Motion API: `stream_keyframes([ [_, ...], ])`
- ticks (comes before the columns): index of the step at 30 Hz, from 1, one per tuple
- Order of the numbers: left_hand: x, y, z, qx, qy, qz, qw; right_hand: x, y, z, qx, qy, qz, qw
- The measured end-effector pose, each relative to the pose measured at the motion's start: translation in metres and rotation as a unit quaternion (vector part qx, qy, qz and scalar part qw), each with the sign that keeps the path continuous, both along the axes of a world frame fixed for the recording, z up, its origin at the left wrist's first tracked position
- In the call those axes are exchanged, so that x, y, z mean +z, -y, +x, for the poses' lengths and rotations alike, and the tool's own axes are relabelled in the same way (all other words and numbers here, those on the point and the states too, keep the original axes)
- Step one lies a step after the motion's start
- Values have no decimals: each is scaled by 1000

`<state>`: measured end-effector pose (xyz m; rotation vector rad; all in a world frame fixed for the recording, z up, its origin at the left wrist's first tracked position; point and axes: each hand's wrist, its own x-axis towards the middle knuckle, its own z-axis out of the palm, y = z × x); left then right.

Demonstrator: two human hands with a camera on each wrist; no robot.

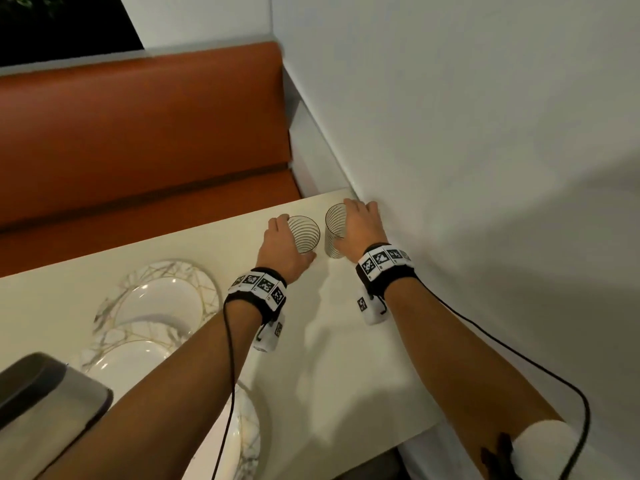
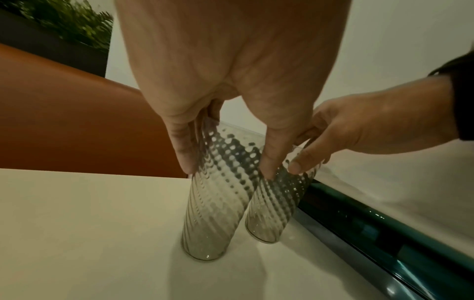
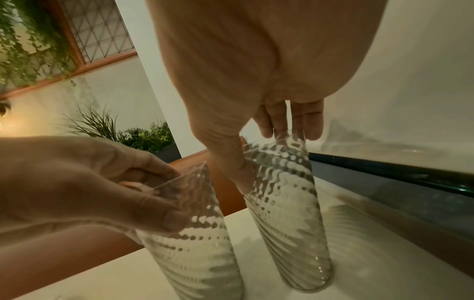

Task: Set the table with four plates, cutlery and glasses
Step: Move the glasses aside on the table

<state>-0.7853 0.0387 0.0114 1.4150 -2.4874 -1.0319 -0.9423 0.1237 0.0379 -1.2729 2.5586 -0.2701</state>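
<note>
Two tall clear ribbed glasses stand close together at the far right corner of the cream table (image 1: 346, 341). My left hand (image 1: 292, 239) grips the left glass (image 1: 305, 233) near its rim, thumb on the near side. My right hand (image 1: 346, 223) grips the right glass (image 1: 334, 233), which leans slightly left. The left wrist view shows the left glass (image 2: 215, 203) between thumb and fingers (image 2: 184, 158), with the right glass (image 2: 277, 203) just behind it. The right wrist view shows the right glass (image 3: 290, 223) held the same way, its base at the tabletop. Overlapping marbled plates (image 1: 159, 299) lie to the left.
A white wall (image 1: 485, 168) runs along the table's right edge, right beside the right glass. An orange bench (image 1: 138, 133) sits beyond the far edge. A grey tray (image 1: 45, 403) lies at the near left, and another plate (image 1: 246, 438) shows under my left forearm.
</note>
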Motion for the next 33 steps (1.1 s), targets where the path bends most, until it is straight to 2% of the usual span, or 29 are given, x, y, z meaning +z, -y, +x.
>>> stream_keyframes([
  [6, 2, 8, -28, -13, 18, -4, 1000, -4, 6, -13, 8, -54, -4, 999],
  [11, 2, 12, -35, -14, 4, 11, 1000, -7, 8, -16, -1, -67, -2, 998],
  [16, 8, 17, -24, -40, -1, 56, 998, 3, 7, -11, -16, -71, -4, 997],
  [17, 9, 18, -8, -37, 7, 58, 998, 7, 8, 1, -13, -68, -10, 998],
  [20, 9, 16, 4, -52, 12, 49, 997, 22, 1, 2, -38, -57, -56, 996],
  [25, 18, 13, 78, -39, -9, 20, 999, 41, 7, 57, -15, -15, -129, 991],
  [29, 26, 12, 175, 29, -53, 14, 998, 29, 26, 146, 81, 102, -164, 978],
  [33, 26, 7, 285, 112, -103, 8, 988, 21, 47, 253, 161, 181, -147, 959],
])
